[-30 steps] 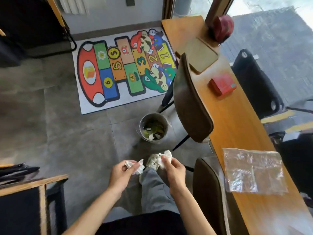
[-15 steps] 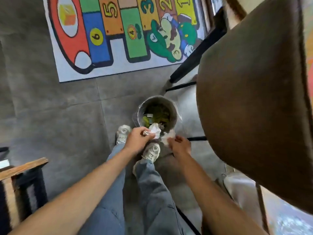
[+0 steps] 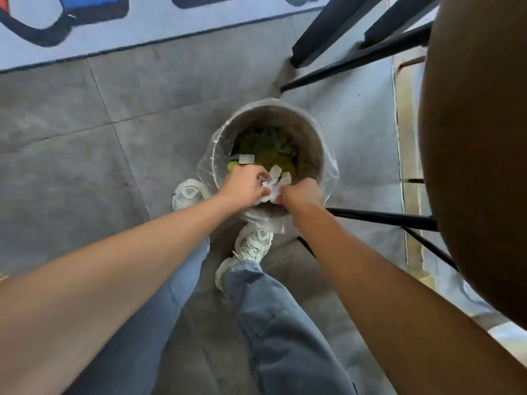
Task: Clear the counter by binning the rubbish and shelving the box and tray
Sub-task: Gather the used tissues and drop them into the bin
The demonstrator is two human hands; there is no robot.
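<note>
A round grey bin (image 3: 309, 138) with a clear plastic liner stands on the floor, holding green and yellow rubbish. Both my hands are over its near rim. My left hand (image 3: 246, 186) grips crumpled white paper (image 3: 276, 181) with curled fingers. My right hand (image 3: 299, 192) pinches more of the same white paper right beside it. The two wads touch between my hands, just above the bin's opening. The counter, box and tray are out of view.
A brown chair back (image 3: 473, 166) fills the right side, its black legs (image 3: 370, 49) running beside the bin. The edge of a colourful play mat (image 3: 114, 29) lies at the top. My legs and pale trainers (image 3: 251, 246) stand just before the bin on grey tiles.
I have bent closer over the bin. Both hands moved forward from in front of my legs to above the bin's near rim, still holding the crumpled paper.
</note>
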